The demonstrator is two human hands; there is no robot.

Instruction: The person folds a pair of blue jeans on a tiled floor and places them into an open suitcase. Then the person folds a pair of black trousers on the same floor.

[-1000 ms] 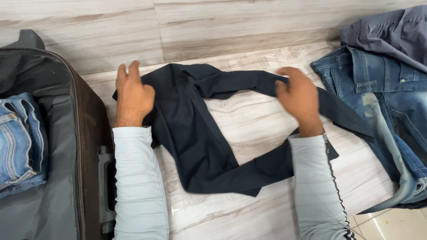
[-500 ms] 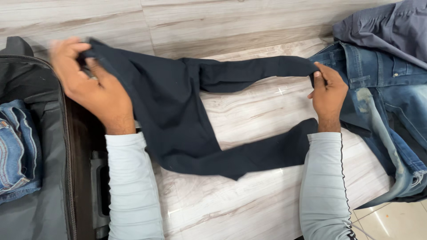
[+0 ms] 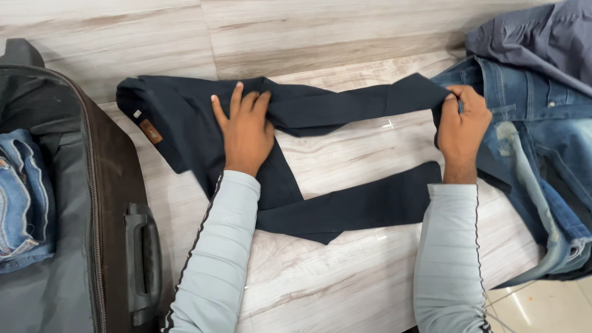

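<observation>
A pair of dark navy trousers point(image 3: 185, 117) lies spread on the pale wood-patterned floor, waistband to the left, two legs running right. My left hand point(image 3: 245, 129) lies flat on the crotch area, fingers spread, pressing the cloth down. My right hand point(image 3: 461, 123) pinches the end of the upper leg at the right, next to the blue jeans. The lower leg point(image 3: 357, 202) lies flat between my forearms.
An open dark suitcase point(image 3: 80, 203) stands at the left with folded blue jeans point(image 3: 21, 191) inside. At the right lie faded blue jeans point(image 3: 542, 148) and a grey-purple garment point(image 3: 536, 43). A wood-patterned wall runs along the back.
My left hand has let go of the waistband, laid it on the floor and moved right onto the middle of the trousers. My right hand still holds the leg end.
</observation>
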